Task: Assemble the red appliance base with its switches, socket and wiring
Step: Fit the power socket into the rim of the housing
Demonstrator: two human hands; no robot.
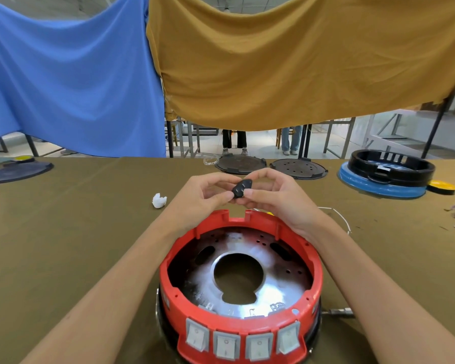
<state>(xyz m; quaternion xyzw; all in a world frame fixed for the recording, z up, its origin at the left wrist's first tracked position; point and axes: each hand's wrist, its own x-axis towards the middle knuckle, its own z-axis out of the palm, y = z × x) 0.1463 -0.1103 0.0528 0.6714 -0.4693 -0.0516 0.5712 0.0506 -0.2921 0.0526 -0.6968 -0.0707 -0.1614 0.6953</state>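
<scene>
Red plastic ring of the appliance base (241, 306) sits on the olive-cloth worktop (71, 232) directly below us, open side up, with a shiny metal plate (279, 287) inside it that has a large keyhole-shaped opening at its middle. Four grey rocker switches (241, 341) are seated side by side in the near wall of the base. The far wall has a rectangular notch (237, 215) cut in its rim. Just beyond that notch, held above the worktop, we have a small black socket piece (241, 188) between both hands: our left hand (204, 195) pinches its left end with thumb and fingers curled round it, and our right hand (276, 195) pinches its right end the same way, thumb under, fingers arched over. A thin white wire (338, 215) loops on the cloth right of the right wrist. A crumpled white scrap (158, 200) lies left of the left hand, apart from it. Further back on the worktop: two dark round cover plates (271, 166) side by side, a black ring housing set on a blue base (384, 177) at far right with a yellow disc (443, 186) beside it, and a dark flat lid (16, 172) at far left. Blue cloth (71, 74) and mustard cloth (300, 61) hang behind the worktop.
</scene>
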